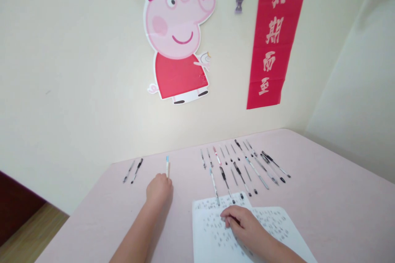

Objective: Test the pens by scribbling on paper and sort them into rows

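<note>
My left hand (159, 189) reaches forward over the pink table (324, 197), fingers curled round the near end of a white pen with a blue tip (167, 164), which lies pointing away from me. My right hand (243, 224) rests palm down on a white sheet covered in scribbles (216, 242), fingers pressed together and spread flat on the paper; nothing shows in it. Two dark pens (133, 171) lie apart at the far left. A row of several pens (243, 164) lies beyond the sheet.
The table stands in a corner against cream walls. A cartoon pig sticker (177, 37) and a red banner with characters (274, 37) hang on the wall ahead. Wooden floor (27, 238) shows past the table's left edge.
</note>
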{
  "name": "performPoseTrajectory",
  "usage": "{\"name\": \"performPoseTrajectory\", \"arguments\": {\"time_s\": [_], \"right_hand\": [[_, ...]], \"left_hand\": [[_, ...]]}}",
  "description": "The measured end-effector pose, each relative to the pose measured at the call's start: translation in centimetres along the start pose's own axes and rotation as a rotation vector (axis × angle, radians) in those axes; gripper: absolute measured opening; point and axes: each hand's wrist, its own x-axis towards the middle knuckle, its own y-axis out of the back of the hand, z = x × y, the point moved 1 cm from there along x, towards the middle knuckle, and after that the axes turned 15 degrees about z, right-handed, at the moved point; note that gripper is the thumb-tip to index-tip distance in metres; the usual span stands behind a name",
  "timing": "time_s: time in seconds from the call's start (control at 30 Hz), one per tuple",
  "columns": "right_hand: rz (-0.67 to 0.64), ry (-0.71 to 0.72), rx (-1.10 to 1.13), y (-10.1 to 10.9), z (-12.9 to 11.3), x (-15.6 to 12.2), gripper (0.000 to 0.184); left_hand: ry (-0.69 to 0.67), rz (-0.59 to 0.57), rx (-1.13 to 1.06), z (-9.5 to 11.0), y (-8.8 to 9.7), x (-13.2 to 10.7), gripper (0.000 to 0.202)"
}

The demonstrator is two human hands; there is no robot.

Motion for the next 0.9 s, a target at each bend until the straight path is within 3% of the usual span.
{"name": "performPoseTrajectory", "arguments": {"time_s": [0.13,0.23,0.5,0.73,0.83,0.9], "right_hand": [[-0.001,-0.010,-0.001,-0.1,0.0,0.0,0.026],[0.003,0.003,-0.009,-0.2,0.1,0.0,0.026],[0.008,0.002,0.000,-0.4,0.4,0.1,0.026],[0.016,-0.012,0.012,-0.4,0.4,0.0,0.026],[0.011,-0.006,0.011,-0.3,0.3,0.0,0.025],[0.009,-0.005,0.009,-0.3,0.2,0.1,0.025]], "left_hand": [[0.110,0.008,0.073,-4.4,-0.7,2.2,0.033],[0.160,0.009,0.100,-6.5,-1.2,3.5,0.035],[0.166,0.004,0.128,-8.5,-2.0,5.8,0.031],[0.205,0.054,0.138,-7.9,-0.8,5.5,0.031],[0.152,0.113,0.112,-5.7,0.2,5.0,0.034],[0.061,0.112,0.054,-3.2,0.5,4.6,0.032]]}}
